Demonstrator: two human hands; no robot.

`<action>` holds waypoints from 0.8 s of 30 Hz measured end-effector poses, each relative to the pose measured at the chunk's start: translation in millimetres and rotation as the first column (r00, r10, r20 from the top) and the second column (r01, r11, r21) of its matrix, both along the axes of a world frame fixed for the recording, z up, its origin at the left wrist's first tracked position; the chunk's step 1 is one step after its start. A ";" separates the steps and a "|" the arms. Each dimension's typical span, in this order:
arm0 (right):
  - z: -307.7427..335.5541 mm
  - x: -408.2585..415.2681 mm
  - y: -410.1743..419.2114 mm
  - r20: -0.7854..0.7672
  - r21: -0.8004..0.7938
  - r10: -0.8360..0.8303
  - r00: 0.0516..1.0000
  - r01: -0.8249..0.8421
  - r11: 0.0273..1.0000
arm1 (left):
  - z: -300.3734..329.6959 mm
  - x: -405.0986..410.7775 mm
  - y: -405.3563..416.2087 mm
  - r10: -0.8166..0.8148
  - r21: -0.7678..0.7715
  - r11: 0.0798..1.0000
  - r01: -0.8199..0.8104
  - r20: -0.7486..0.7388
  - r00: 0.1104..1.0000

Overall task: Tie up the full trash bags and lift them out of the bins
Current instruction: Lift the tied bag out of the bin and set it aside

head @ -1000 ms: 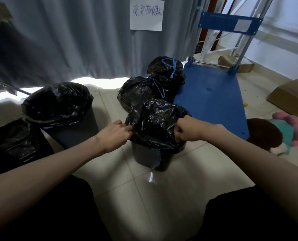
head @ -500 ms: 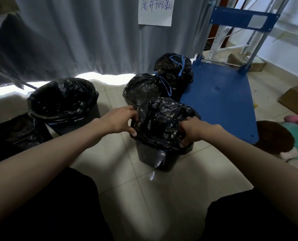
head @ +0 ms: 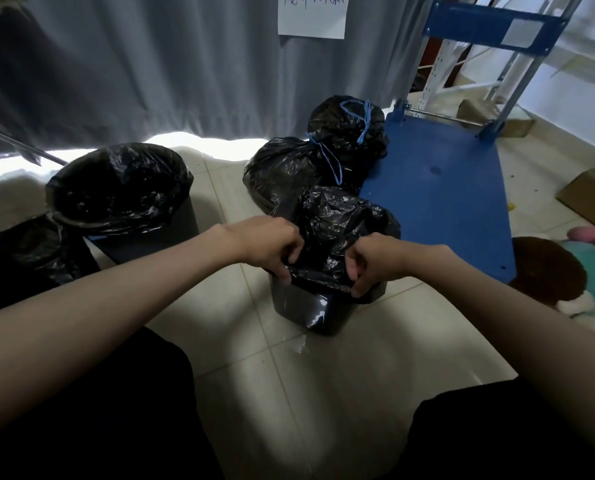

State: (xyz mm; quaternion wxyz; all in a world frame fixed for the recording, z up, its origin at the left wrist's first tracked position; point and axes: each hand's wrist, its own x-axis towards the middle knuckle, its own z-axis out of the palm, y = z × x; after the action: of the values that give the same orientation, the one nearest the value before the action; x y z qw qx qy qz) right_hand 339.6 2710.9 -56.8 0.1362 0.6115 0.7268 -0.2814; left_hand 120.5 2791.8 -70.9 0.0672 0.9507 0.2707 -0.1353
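At the centre of the frame, the left hand (head: 272, 249) and right hand (head: 372, 259) are pinching the folded-over edge of the crinkled black plastic trash bag (head: 337, 230), fingers clamped on the film at the near rim of the small dark glossy plastic bin (head: 310, 310). If they are pulling unevenly, the thin film could tear, or the light bin could tip toward the person.
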 end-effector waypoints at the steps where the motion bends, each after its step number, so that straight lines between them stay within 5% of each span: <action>1: -0.2 0.1 -1.2 0.016 -0.022 0.014 1.000 -0.013 1.000 | -2.3 3.0 -3.2 -0.010 -0.027 1.000 0.010 0.026 1.000; 6: -8.3 7.9 -5.0 0.117 -0.010 0.089 0.989 -0.088 0.996 | -11.5 14.4 -15.5 -0.065 0.078 0.995 0.063 0.023 0.998; 17: -20.3 27.9 -33.9 0.123 0.333 0.078 0.989 -0.115 0.936 | -20.8 34.2 -35.8 -0.238 0.192 0.959 0.210 0.140 0.961; 24: -32.6 40.9 -47.0 -0.212 0.306 -0.274 0.938 0.330 0.893 | -26.4 46.1 -44.6 -0.314 0.284 0.925 0.252 0.197 0.929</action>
State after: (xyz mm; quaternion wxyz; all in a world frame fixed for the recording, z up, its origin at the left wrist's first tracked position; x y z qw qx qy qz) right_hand 380.5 2664.0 -89.4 -0.0760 0.7064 0.6686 -0.2197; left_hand 166.7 2747.1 -97.2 -0.0430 0.9899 0.1346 0.0076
